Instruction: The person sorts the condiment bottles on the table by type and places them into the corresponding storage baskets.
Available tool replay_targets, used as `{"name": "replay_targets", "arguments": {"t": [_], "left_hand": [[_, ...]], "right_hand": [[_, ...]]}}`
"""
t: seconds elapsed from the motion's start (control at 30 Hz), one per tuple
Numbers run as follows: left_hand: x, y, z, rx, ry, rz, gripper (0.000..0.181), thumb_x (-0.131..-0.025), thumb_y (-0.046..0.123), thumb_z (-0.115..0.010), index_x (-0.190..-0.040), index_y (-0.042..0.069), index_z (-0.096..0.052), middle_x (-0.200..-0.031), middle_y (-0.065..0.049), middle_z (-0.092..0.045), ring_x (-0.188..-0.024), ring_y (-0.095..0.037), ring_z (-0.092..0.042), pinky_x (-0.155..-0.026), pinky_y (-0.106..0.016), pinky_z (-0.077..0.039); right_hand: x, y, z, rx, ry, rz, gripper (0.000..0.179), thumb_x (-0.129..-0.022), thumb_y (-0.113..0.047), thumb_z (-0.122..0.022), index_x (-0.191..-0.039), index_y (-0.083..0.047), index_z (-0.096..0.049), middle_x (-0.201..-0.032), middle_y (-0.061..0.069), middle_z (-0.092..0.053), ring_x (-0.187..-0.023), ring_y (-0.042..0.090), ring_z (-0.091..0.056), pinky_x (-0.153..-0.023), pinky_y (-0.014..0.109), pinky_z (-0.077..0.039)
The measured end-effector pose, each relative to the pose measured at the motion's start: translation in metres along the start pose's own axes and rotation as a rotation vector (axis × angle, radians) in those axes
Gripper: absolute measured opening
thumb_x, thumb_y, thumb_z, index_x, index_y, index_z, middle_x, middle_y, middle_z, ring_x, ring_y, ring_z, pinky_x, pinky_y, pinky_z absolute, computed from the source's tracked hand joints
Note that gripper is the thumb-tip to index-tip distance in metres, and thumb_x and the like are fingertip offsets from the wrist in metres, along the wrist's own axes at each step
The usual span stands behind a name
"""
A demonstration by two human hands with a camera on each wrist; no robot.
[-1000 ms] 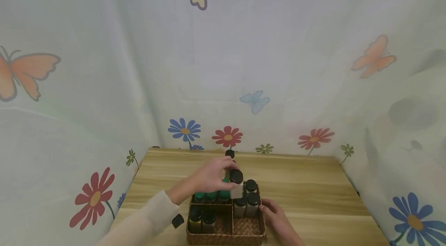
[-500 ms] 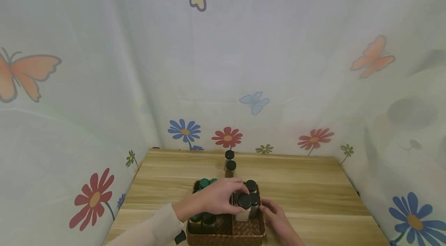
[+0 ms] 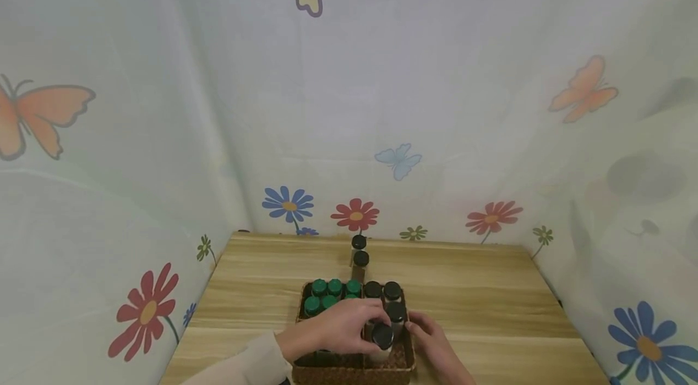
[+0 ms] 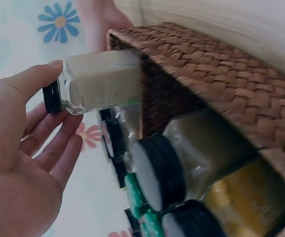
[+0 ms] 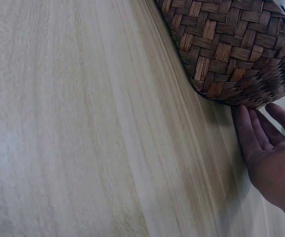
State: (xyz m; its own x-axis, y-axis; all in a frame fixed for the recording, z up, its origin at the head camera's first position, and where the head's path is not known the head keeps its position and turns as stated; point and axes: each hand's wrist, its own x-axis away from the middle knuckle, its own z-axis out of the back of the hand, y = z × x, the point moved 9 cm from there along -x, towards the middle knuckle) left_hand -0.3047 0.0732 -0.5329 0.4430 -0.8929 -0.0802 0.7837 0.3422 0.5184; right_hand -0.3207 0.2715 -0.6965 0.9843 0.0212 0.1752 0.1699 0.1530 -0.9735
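My left hand (image 3: 349, 325) pinches a spice jar (image 3: 383, 336) near its black lid, over the front right compartment of a woven basket (image 3: 354, 375). In the left wrist view this jar (image 4: 103, 81) is clear and square-sided, with pale powder inside. Its lower end is partly inside the compartment, and I cannot tell whether it touches the bottom. My right hand (image 3: 434, 342) touches the basket's right side; in the right wrist view its extended fingers (image 5: 244, 129) meet the wicker wall. Other black-lidded jars (image 3: 392, 291) and green-capped jars (image 3: 319, 287) stand in the basket's back compartments.
Two black-lidded jars (image 3: 361, 259) stand on the wooden table (image 3: 463, 288) behind the basket. Jars with dark and yellow contents (image 4: 246, 197) fill part of the front left compartment. A patterned cloth (image 3: 436, 100) surrounds the table on the back and sides.
My left hand has carried the jar from above the back compartments forward and down into the front right compartment. My right hand has stayed at the basket's side.
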Motion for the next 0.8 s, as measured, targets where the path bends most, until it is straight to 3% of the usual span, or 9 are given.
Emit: {"name": "replay_targets", "arguments": {"t": [0.27,0.47,0.8], "left_hand": [[0.002,-0.019,-0.017,-0.044,0.008,0.084,0.036,-0.094,0.038,-0.083,-0.125,0.025,-0.072,-0.112,0.016,-0.063,-0.089,0.007,-0.057,-0.075,-0.016,-0.052],[0.002,-0.025,-0.027,-0.060,-0.003,0.099,0.036,-0.093,0.038,-0.084,-0.124,0.025,-0.071,-0.110,0.018,-0.061,-0.087,0.007,-0.057,-0.073,-0.016,-0.052],[0.000,-0.031,-0.038,-0.125,-0.052,0.136,0.038,-0.094,0.041,-0.082,-0.126,0.026,-0.069,-0.114,0.017,-0.059,-0.089,0.006,-0.057,-0.074,-0.019,-0.054]], "right_hand": [[0.000,0.002,-0.001,-0.013,-0.029,-0.020,0.062,-0.105,-0.044,-0.065,-0.147,0.001,-0.057,-0.150,0.023,-0.055,-0.139,0.041,-0.051,-0.105,0.055,-0.050],[0.000,0.004,-0.001,-0.009,-0.043,-0.030,0.065,-0.105,-0.046,-0.065,-0.148,0.002,-0.055,-0.152,0.026,-0.053,-0.140,0.045,-0.049,-0.106,0.058,-0.051],[0.000,0.001,-0.001,-0.024,-0.003,-0.002,0.058,-0.106,-0.039,-0.065,-0.145,0.003,-0.058,-0.150,0.025,-0.056,-0.138,0.040,-0.052,-0.099,0.050,-0.056]]}}
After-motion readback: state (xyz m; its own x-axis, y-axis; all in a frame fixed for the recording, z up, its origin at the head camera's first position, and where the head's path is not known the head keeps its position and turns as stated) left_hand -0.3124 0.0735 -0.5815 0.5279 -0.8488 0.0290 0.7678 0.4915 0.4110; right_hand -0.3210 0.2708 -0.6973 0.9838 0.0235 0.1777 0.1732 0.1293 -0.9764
